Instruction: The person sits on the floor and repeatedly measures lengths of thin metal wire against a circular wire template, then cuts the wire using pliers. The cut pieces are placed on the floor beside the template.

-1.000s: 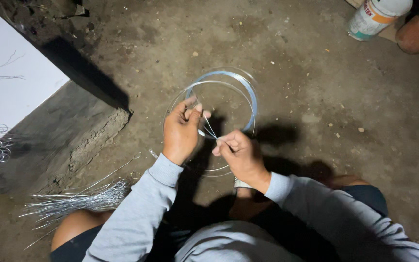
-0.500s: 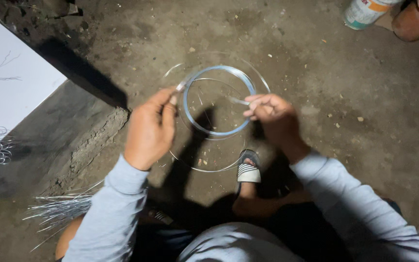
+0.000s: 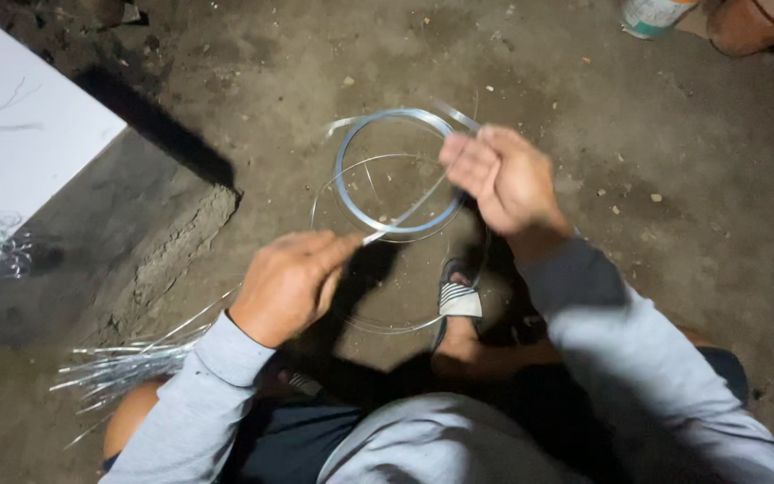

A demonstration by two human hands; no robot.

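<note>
A ring of wound silver wire (image 3: 351,202) is held above the dirt floor in front of me. My right hand (image 3: 503,179) grips the ring at its right side. My left hand (image 3: 293,282) pinches the end of a thin wire strand (image 3: 409,213) that runs across the ring up toward my right hand. A second, thinner loop of wire (image 3: 329,193) lies around and below the ring.
A bundle of cut silver wires (image 3: 127,363) lies on the floor by my left knee. A white board (image 3: 20,134) with more wire sits at the left on a concrete step. A can (image 3: 651,16) and a brown pot (image 3: 745,27) stand top right. My sandalled foot (image 3: 457,300) rests below the ring.
My left hand has dropped from the ring's left edge down and toward me, drawing a strand across it. My right hand stayed on the ring's right side, turning over it.
</note>
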